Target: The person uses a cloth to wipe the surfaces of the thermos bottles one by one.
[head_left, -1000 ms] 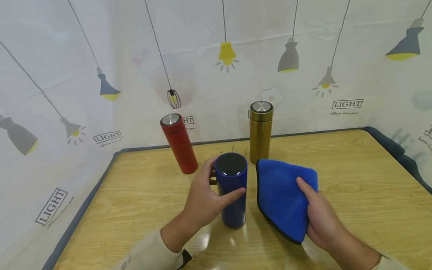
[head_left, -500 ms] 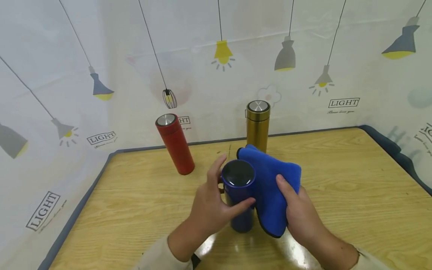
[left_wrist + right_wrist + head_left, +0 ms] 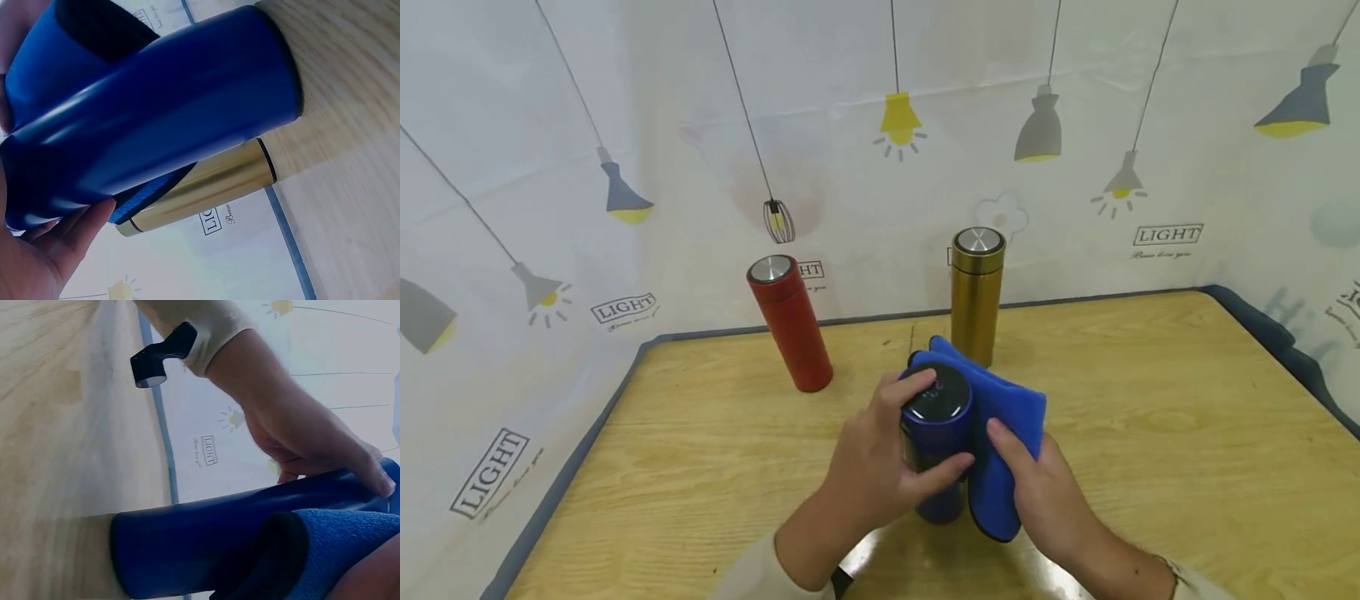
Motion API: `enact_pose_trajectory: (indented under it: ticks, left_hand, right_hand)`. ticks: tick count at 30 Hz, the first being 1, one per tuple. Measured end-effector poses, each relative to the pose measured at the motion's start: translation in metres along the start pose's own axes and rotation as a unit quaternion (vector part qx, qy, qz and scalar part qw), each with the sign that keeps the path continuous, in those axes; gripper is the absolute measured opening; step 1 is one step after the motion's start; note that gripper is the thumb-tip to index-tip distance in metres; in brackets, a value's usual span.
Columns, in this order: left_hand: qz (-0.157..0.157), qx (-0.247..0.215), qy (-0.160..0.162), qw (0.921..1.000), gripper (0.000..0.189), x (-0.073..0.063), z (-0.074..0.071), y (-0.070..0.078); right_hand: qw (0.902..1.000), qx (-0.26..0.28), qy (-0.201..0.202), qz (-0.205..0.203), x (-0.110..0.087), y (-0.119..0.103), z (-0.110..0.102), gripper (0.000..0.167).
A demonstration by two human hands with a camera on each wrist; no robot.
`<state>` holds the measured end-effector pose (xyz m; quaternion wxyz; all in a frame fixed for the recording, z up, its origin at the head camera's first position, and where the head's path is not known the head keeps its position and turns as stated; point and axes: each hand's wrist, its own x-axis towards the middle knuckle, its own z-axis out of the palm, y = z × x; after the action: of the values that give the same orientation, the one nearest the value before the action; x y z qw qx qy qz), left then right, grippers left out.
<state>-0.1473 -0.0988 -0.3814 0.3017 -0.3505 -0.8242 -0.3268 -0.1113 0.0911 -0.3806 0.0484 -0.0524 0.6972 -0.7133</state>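
Note:
A dark blue thermos (image 3: 938,446) stands on the table in front of me. My left hand (image 3: 874,462) grips it near the top, thumb across the front, one finger on the black lid, where small marks glow. From the right, my right hand (image 3: 1051,504) holds a folded blue cloth (image 3: 1013,408) with black edging against the thermos's side. The left wrist view shows the thermos (image 3: 175,103) at an angle, with the cloth (image 3: 37,75) behind it. In the right wrist view, the cloth (image 3: 340,540) covers part of the thermos (image 3: 181,540).
A gold thermos (image 3: 976,300) stands upright just behind the cloth. Further left is a red thermos (image 3: 792,329), also on the wood-grain table (image 3: 1180,433). A pale backdrop (image 3: 1075,242) printed with lamps rises behind the table's back edge.
My right hand has brought the cloth leftward onto the blue thermos. The thermos has shifted slightly right and nearer, and a left finger now rests on its lid, where marks have lit up.

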Motion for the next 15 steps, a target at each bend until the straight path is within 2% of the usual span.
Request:
enact_pose_trajectory:
  ticks: [2, 8, 10, 15]
  left_hand:
    - [-0.002, 0.001, 0.005, 1.0, 0.084, 0.0, 0.001, 0.001]
    - [-0.007, 0.008, 0.031, 0.9995, 0.089, 0.0, 0.005, 0.002]
    - [-0.011, 0.011, 0.035, 0.9993, 0.089, 0.0, 0.006, 0.001]
    - [-0.021, 0.012, 0.032, 0.9992, 0.088, -0.003, 0.008, 0.001]
  right_hand:
    - [0.9999, -0.009, -0.008, -0.008, 0.0, 0.004, -0.001, 0.04]
    - [0.9949, -0.023, -0.064, -0.074, 0.003, 0.014, -0.003, 0.036]
    - [0.995, -0.021, -0.069, -0.069, 0.004, 0.015, -0.003, 0.036]
    - [0.9982, -0.012, -0.054, -0.022, 0.0, 0.013, -0.005, 0.039]
